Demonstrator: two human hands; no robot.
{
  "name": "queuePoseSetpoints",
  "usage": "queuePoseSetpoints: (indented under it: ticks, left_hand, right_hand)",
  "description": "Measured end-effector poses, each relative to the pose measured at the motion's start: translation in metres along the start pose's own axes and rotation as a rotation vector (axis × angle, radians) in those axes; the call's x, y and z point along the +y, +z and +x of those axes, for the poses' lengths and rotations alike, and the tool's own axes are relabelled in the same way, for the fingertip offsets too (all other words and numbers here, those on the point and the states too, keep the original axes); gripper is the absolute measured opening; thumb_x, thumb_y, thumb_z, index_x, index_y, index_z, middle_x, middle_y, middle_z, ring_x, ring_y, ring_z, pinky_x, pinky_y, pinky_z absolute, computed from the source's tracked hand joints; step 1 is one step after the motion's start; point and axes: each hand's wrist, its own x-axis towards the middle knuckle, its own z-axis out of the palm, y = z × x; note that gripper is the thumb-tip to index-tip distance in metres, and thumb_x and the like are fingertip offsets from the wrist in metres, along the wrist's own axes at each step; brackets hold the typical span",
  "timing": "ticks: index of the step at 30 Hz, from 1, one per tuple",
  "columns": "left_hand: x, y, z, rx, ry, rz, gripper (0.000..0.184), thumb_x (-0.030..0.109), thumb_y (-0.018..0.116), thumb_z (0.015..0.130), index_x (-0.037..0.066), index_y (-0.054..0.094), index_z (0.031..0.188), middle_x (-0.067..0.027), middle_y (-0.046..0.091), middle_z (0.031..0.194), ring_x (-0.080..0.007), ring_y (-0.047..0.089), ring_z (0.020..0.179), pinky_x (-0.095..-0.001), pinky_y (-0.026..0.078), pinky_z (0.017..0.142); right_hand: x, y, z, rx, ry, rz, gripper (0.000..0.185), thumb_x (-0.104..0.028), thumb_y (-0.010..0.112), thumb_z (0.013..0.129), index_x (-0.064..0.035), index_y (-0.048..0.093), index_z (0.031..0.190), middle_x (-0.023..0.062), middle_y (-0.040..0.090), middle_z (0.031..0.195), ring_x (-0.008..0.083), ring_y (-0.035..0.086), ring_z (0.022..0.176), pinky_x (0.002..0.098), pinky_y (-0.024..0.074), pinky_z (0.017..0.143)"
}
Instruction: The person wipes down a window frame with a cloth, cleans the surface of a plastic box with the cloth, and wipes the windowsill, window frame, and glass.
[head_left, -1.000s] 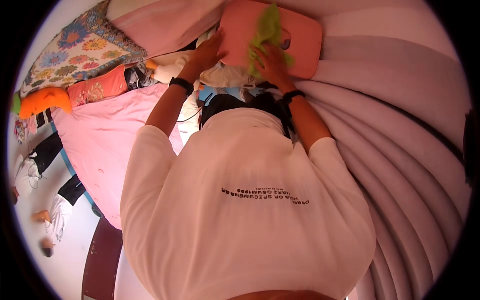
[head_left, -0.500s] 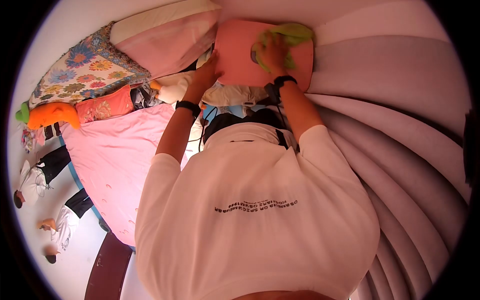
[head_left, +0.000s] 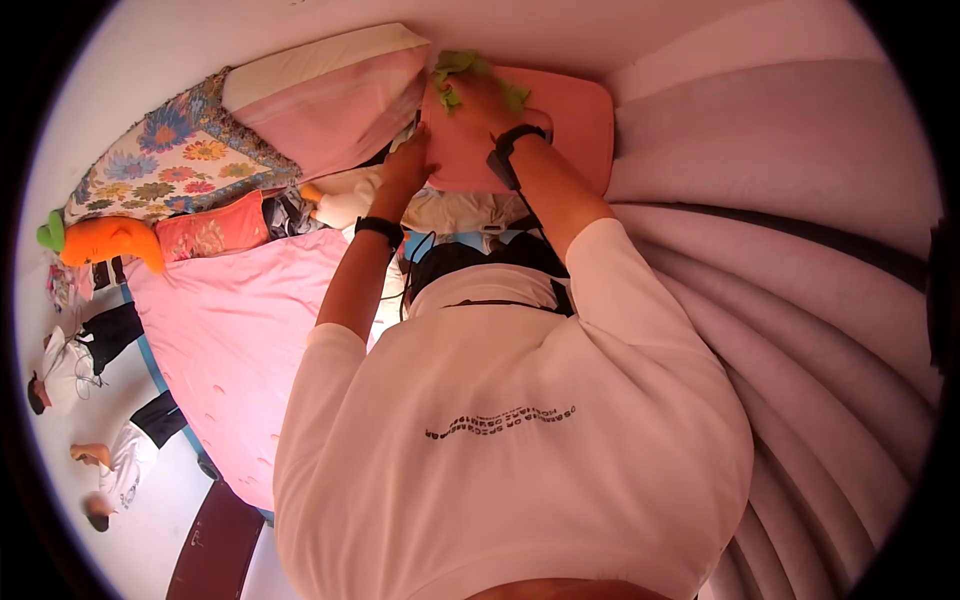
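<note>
A flat pink board (head_left: 575,125) with rounded corners and an oval slot stands at the top centre, beyond my torso. My left hand (head_left: 407,160) is at its left edge, fingers and thumb closed around that side. Over the upper left part of the board is my right hand (head_left: 482,103), pressing a crumpled green cloth (head_left: 460,65) against the surface. Cloth shows above and beside the fingers, which are partly blurred. Both wrists wear black bands.
Left lie a pink sheet (head_left: 240,340), an orange carrot plush (head_left: 110,243), a red patterned pillow (head_left: 213,230) and a floral cloth (head_left: 165,160). Two other people (head_left: 125,450) (head_left: 68,365) are at the far left. Pale folded fabric (head_left: 760,150) hangs right.
My right hand has swept the green cloth from the board's right part to its upper left. My left hand stays by the left edge. The board appears lower and slightly left in view.
</note>
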Motion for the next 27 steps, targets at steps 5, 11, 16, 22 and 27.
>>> queuePoseSetpoints:
  ticks: [5,11,16,22,27]
  left_hand:
    - [0.027,-0.026,0.002,-0.175,-0.206,0.016,0.084,0.020,0.082,0.074,0.010,0.042,0.147,-0.0168,0.041,0.154,-0.0378,0.051,0.131,-0.0491,0.049,0.101]
    - [0.001,0.000,0.005,0.129,0.374,0.137,0.079,0.006,0.076,0.074,0.011,0.045,0.147,-0.0177,0.042,0.153,-0.0377,0.041,0.141,-0.0494,0.043,0.108]
    - [0.024,0.012,0.008,-0.010,0.383,-0.055,0.050,0.010,0.066,0.080,0.008,0.060,0.129,-0.0181,0.054,0.138,-0.0360,0.051,0.129,-0.0462,0.047,0.102]
    - [0.077,0.055,0.031,0.051,0.727,0.045,0.028,0.017,0.062,0.083,0.004,0.068,0.108,-0.0168,0.061,0.111,-0.0378,0.057,0.103,-0.0479,0.050,0.086]
    - [0.079,0.045,0.045,0.108,0.393,0.097,0.023,0.018,0.055,0.091,0.005,0.066,0.106,-0.0153,0.060,0.112,-0.0361,0.055,0.105,-0.0466,0.047,0.087]
  right_hand:
    - [-0.020,0.006,-0.039,-0.021,-0.178,0.167,0.017,-0.012,0.071,0.072,-0.0099,0.065,0.088,0.0151,0.068,0.085,0.0373,0.066,0.082,0.0491,0.0499,0.070]
    - [-0.052,-0.016,-0.100,-0.297,0.004,0.397,0.024,-0.013,0.072,0.069,-0.0048,0.061,0.088,0.0179,0.064,0.084,0.0430,0.061,0.082,0.0508,0.0464,0.071]
    - [-0.004,-0.052,-0.138,-0.142,-0.017,0.218,0.020,-0.008,0.070,0.073,-0.0044,0.058,0.088,0.0189,0.064,0.097,0.0420,0.060,0.094,0.0508,0.0462,0.075]
    - [0.033,-0.103,-0.193,0.251,0.187,-0.249,0.022,0.003,0.066,0.073,-0.0050,0.058,0.092,0.0165,0.063,0.117,0.0411,0.060,0.105,0.0501,0.0473,0.085]
    - [0.021,-0.092,-0.186,0.063,0.409,-0.248,0.027,-0.003,0.071,0.074,-0.0045,0.060,0.099,0.0168,0.059,0.131,0.0422,0.057,0.117,0.0511,0.0449,0.096]
